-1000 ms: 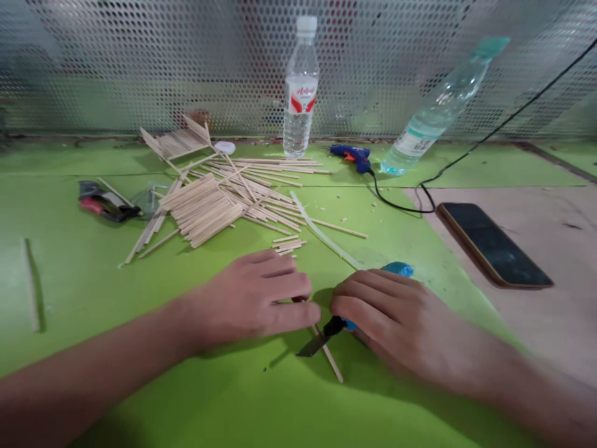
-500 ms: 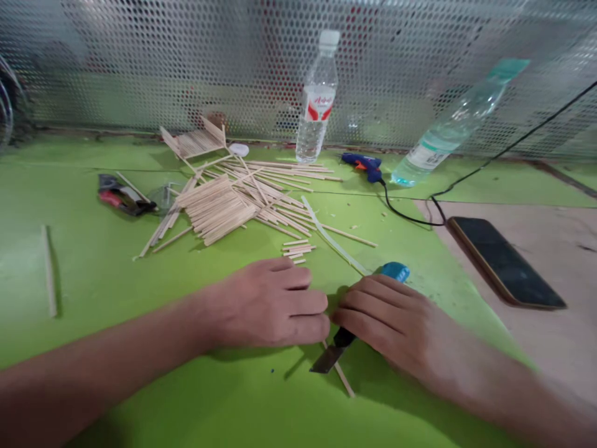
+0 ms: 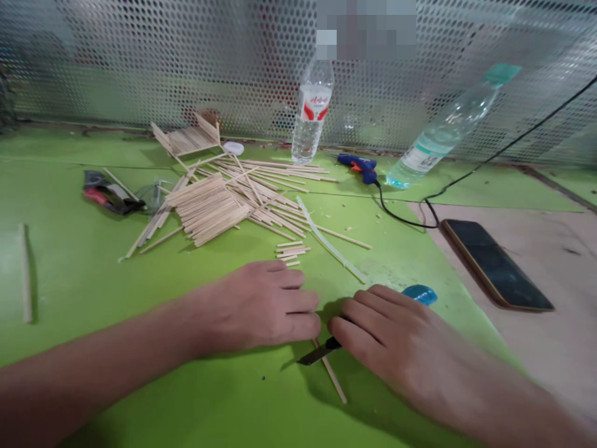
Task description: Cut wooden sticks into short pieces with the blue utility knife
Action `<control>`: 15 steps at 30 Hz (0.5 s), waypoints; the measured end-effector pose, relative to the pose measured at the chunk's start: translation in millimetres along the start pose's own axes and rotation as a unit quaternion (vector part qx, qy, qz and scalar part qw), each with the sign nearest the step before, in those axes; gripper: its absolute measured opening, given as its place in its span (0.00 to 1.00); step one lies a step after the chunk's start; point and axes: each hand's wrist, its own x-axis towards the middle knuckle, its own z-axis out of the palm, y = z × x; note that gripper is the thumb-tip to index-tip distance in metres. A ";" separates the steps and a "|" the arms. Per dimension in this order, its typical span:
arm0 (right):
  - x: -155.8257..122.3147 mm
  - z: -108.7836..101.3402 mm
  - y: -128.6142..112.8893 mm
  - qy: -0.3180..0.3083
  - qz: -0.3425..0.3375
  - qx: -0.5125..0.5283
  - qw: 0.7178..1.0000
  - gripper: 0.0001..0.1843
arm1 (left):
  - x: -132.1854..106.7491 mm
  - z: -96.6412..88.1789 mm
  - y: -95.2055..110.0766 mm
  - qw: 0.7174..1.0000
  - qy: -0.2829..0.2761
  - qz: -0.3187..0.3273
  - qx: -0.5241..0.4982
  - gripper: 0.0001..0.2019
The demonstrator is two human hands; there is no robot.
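Observation:
My right hand (image 3: 382, 336) is closed around a utility knife (image 3: 318, 353), its blue end showing behind the knuckles. The dark blade lies across a thin wooden stick (image 3: 334, 376) on the green table. My left hand (image 3: 273, 305) is closed over the far part of that stick, its fingertips hidden beneath; the stick's near end pokes out toward me. Beyond my left hand lie several short cut stick pieces (image 3: 291, 250). Behind them is a heap of long sticks (image 3: 275, 214), with a panel of sticks (image 3: 209, 208) joined side by side.
A small stick frame (image 3: 191, 140) stands at the back. Two bottles, one clear (image 3: 310, 115) and one greenish (image 3: 433, 146), stand before a perforated metal screen (image 3: 224, 56). A blue glue gun (image 3: 359, 167) trails a black cord. Right lies a phone (image 3: 497, 261); left, a red-black tool (image 3: 109, 194).
My right hand has turned the knife, so the blade now lies lower and flatter across the stick and its blue end has swung right. My left hand keeps its hold. The view has shifted slightly.

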 end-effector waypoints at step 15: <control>10.9 1.9 -4.7 0.001 0.001 -0.076 0.997 0.07 | 3.1 -0.2 -0.1 0.999 -0.004 -0.007 -0.032 0.06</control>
